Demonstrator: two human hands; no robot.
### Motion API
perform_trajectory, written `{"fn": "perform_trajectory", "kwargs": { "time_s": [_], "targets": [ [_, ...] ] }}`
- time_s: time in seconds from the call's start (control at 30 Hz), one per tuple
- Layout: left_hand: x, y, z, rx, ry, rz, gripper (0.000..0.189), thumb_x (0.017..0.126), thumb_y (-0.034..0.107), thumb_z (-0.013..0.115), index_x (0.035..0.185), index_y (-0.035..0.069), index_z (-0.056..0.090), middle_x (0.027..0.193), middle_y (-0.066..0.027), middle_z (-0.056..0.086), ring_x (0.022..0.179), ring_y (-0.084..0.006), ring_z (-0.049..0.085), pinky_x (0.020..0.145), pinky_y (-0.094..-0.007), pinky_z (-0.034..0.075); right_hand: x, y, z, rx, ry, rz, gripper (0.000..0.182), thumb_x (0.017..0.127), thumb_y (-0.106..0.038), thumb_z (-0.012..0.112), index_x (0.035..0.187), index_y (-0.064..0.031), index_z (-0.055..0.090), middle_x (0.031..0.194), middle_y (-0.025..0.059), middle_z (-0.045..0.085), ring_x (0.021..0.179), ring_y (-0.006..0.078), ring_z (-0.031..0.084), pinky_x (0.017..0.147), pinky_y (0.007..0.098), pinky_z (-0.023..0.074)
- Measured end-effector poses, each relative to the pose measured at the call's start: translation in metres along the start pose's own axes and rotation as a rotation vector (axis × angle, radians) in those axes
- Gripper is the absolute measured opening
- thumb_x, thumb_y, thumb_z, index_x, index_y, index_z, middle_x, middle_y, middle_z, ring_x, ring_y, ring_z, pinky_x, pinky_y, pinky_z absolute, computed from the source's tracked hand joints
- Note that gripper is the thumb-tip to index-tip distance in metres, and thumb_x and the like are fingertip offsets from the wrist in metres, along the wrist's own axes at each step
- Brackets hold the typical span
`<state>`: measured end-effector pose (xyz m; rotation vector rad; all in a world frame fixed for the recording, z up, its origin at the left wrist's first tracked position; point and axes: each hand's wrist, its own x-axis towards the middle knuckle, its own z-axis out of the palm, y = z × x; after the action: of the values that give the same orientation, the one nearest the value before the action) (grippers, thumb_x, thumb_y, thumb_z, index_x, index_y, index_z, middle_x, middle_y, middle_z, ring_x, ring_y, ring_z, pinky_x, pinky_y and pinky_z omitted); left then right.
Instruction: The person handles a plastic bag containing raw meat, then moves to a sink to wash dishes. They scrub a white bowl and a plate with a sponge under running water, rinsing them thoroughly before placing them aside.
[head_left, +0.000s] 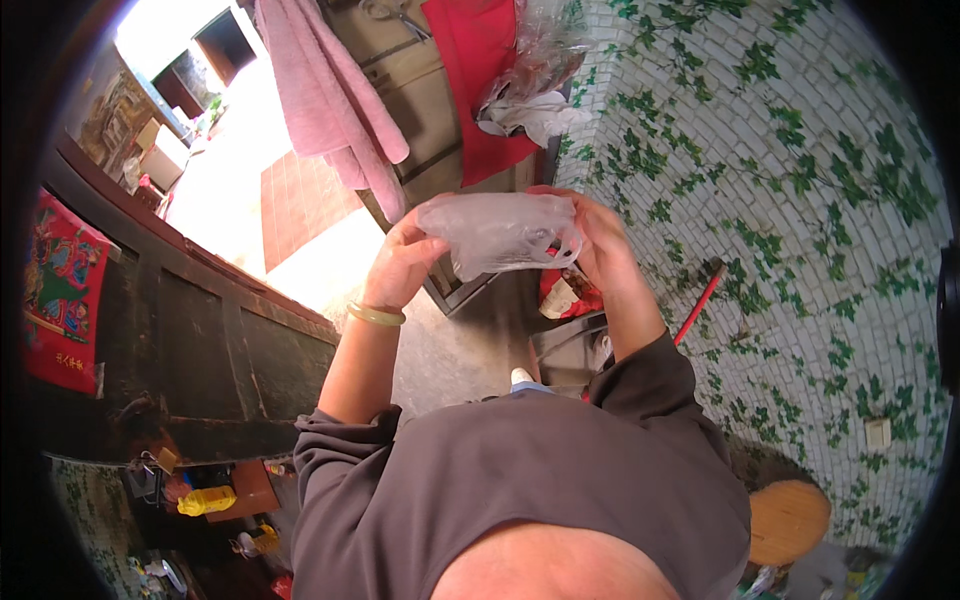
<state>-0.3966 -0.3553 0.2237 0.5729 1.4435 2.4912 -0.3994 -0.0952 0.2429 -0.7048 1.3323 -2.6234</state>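
A crumpled, translucent white plastic bag (506, 229) is stretched between my two hands at chest height. My left hand (405, 259), with a pale bangle (376, 313) on its wrist, pinches the bag's left end between thumb and fingers. At the other end my right hand (600, 240) grips the bag near its looped handles; some of its fingers are hidden behind the plastic. Beyond the bag, a red cloth (480, 90) hangs over a wooden cabinet (409, 71), with clear plastic wrap (540, 56) and a white crumpled bag (536, 118) on it.
A pink towel (322, 90) hangs at the cabinet's left end, beside a bright doorway. A dark wooden door (195, 337) stands at left. To the right are an ivy-patterned wall (772, 217) and a red pole (700, 304). A round wooden stool (790, 523) sits at lower right.
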Motion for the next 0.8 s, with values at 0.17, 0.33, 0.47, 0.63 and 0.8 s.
{"fn": "perform_trajectory", "kwargs": {
  "time_s": [0.17, 0.33, 0.47, 0.63, 0.8],
  "targets": [
    [0.046, -0.009, -0.006, 0.05, 0.085, -0.009, 0.069, 0.087, 0.042, 0.055, 0.138, 0.004, 0.03, 0.137, -0.0064, 0.039, 0.125, -0.0193, 0.037, 0.098, -0.0404, 0.034, 0.062, 0.01, -0.04, -0.532, 0.054, -0.147, 0.012, 0.08, -0.004, 0.061, 0.092, -0.0006, 0.059, 0.111, 0.0097, 0.056, 0.097, 0.0161, 0.054, 0.082, 0.0283, 0.0431],
    [0.099, -0.021, -0.02, 0.215, 0.326, -0.013, 0.065, 0.089, 0.043, 0.052, 0.138, 0.005, 0.032, 0.14, -0.0053, 0.036, 0.128, -0.0195, 0.034, 0.1, -0.0394, 0.033, 0.111, 0.006, -0.051, -1.146, 0.092, -0.467, 0.018, 0.075, 0.005, 0.058, 0.092, -0.001, 0.058, 0.113, 0.0138, 0.056, 0.102, 0.029, 0.056, 0.083, 0.0307, 0.0457],
    [0.114, -0.041, -0.033, 0.207, 0.489, -0.064, 0.053, 0.09, 0.035, 0.055, 0.13, 0.003, 0.044, 0.131, -0.0069, 0.046, 0.122, -0.0201, 0.041, 0.096, -0.0373, 0.037, 0.151, 0.016, -0.063, -1.417, 0.006, -0.681, 0.016, 0.076, 0.001, 0.056, 0.092, 0.0, 0.058, 0.111, 0.0146, 0.057, 0.099, 0.0295, 0.056, 0.081, 0.0349, 0.0466],
    [0.12, -0.058, -0.044, 0.183, 0.559, -0.131, 0.043, 0.089, 0.031, 0.057, 0.121, 0.002, 0.052, 0.121, -0.0065, 0.052, 0.114, -0.0193, 0.047, 0.089, -0.0342, 0.041, 0.208, 0.036, -0.066, -1.733, -0.105, -1.028, 0.018, 0.071, -0.007, 0.057, 0.088, -0.0005, 0.058, 0.105, 0.0133, 0.057, 0.089, 0.025, 0.055, 0.076, 0.0333, 0.046],
    [0.124, -0.061, -0.047, 0.18, 0.564, -0.154, 0.038, 0.09, 0.027, 0.056, 0.118, 0.002, 0.054, 0.115, -0.0078, 0.057, 0.109, -0.0187, 0.052, 0.087, -0.0327, 0.042, 0.257, 0.061, -0.073, -1.998, -0.225, -0.982, 0.022, 0.073, -0.014, 0.053, 0.09, -0.0029, 0.061, 0.107, 0.011, 0.056, 0.087, 0.0201, 0.053, 0.083, 0.0377, 0.041]
  ]
}}
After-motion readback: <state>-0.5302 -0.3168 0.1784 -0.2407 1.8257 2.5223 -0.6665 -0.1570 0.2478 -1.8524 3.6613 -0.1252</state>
